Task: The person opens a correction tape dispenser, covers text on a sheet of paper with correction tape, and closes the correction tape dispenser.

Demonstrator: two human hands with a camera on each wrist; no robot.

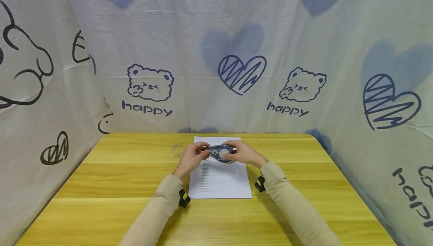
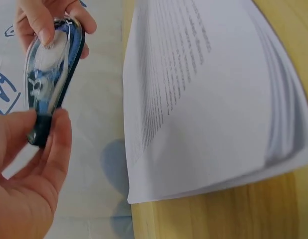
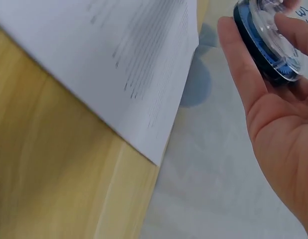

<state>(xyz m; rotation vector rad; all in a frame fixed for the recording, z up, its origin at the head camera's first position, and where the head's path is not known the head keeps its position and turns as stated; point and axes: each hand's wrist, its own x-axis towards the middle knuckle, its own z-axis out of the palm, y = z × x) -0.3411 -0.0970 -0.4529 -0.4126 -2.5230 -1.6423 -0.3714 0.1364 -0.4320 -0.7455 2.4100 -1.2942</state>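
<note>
A correction tape dispenser [image 1: 220, 152], see-through with blue parts and a white reel inside, is held up between both hands above the printed paper [image 1: 223, 182]. My left hand [image 1: 193, 157] pinches its narrow end; the left wrist view shows thumb and fingers on the dark cap [image 2: 41, 130] there. My right hand [image 1: 245, 153] grips the wide, rounded end, its thumb on the clear face near the reel. In the right wrist view, the dispenser's blue-and-clear body [image 3: 266, 45] lies between the right thumb and fingers, while its narrow end is out of frame.
The paper is a stack of several sheets, with loose edges [image 2: 288, 114] at one side, lying on a yellow wooden table [image 1: 118, 186]. A white cloth [image 1: 193, 99] with hearts and bears hangs behind the table and along both sides. Dark devices [image 1: 184, 198] are strapped at both wrists.
</note>
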